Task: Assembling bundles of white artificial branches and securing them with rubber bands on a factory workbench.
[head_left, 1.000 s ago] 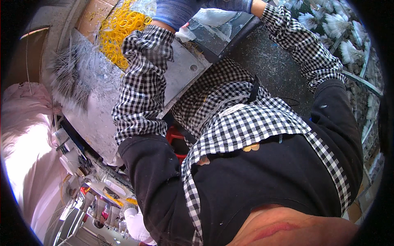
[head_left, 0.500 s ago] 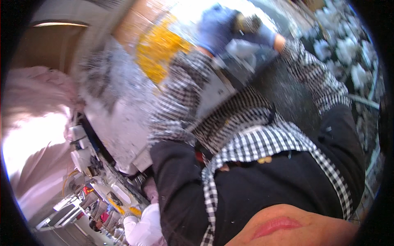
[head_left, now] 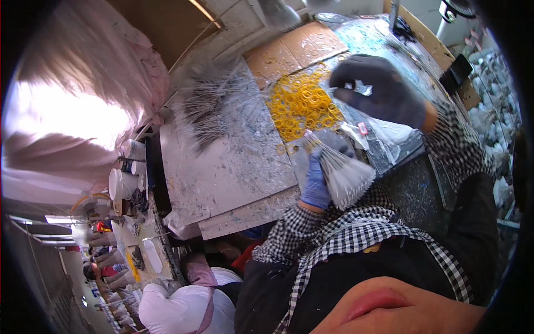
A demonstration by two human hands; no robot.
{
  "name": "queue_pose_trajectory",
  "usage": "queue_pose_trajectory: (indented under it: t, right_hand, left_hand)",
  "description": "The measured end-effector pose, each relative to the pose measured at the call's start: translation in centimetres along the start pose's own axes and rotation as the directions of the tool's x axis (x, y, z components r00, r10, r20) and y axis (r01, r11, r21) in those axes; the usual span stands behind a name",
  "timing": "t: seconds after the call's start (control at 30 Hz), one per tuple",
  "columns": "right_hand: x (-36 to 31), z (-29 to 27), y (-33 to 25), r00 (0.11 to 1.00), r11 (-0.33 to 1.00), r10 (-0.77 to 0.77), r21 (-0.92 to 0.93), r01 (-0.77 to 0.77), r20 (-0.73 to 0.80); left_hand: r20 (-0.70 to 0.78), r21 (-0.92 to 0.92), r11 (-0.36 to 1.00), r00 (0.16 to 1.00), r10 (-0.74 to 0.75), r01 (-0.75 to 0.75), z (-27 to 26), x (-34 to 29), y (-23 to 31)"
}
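Note:
My left hand (head_left: 315, 186), in a blue glove, is closed round a bundle of thin white stems (head_left: 349, 173) that fans out toward my apron. The narrow end of the bundle points at a heap of yellow rubber bands (head_left: 303, 103) and shows a yellowish patch near the tip. My right hand (head_left: 384, 92), in a dark grey glove, is raised just right of the heap. Its thumb and fingers are curved and apart, a gap showing between them, and I see nothing held there.
More thin white stems (head_left: 203, 108) lie on the worn board (head_left: 239, 172) to the left. A cardboard sheet (head_left: 295, 50) is behind the bands. White tufted pieces (head_left: 495, 111) fill the far right. At lower left a person in white (head_left: 186, 309) sits close by, near white tubs (head_left: 121, 183).
My hands were together at the top, around a bundle; now they are apart. The left has come down with the stems, the right is free on the right. The view has shifted too.

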State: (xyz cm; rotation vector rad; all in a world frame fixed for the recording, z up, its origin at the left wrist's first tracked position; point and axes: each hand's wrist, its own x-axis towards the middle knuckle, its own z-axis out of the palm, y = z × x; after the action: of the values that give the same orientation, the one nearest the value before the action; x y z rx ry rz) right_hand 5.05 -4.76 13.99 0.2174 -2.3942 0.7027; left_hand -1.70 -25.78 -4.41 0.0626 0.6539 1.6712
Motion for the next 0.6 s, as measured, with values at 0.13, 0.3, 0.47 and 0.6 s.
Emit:
queue_pose_trajectory:
  t: [0.13, 0.3, 0.47, 0.6]
  right_hand:
    - [11.3, 6.1, 2.6, 0.962, 0.951, -0.266, -0.145, 0.273, 0.064]
    - [25.8, 15.3, 10.1, 0.681, 0.648, -0.704, -0.576, 0.499, -0.201]
    - [27.3, 16.6, 11.8, 0.920, 0.705, -0.333, -0.594, 0.387, 0.204]
    - [25.8, 16.8, 9.1, 0.946, 0.829, -0.251, -0.459, 0.319, 0.204]
  left_hand:
    - [0.010, 0.464, 0.758, 0.859, 0.512, -0.457, 2.3, -2.1, 11.1]
    - [0.234, 0.757, 0.117, 0.434, 0.870, -0.643, -1.4, -0.6, 25.7]
    - [0.245, 0.861, -0.097, 0.239, 0.940, -0.500, -3.8, 1.7, 34.7]
    - [0.286, 0.909, -0.206, 0.184, 0.940, -0.362, -3.5, 1.5, 37.9]
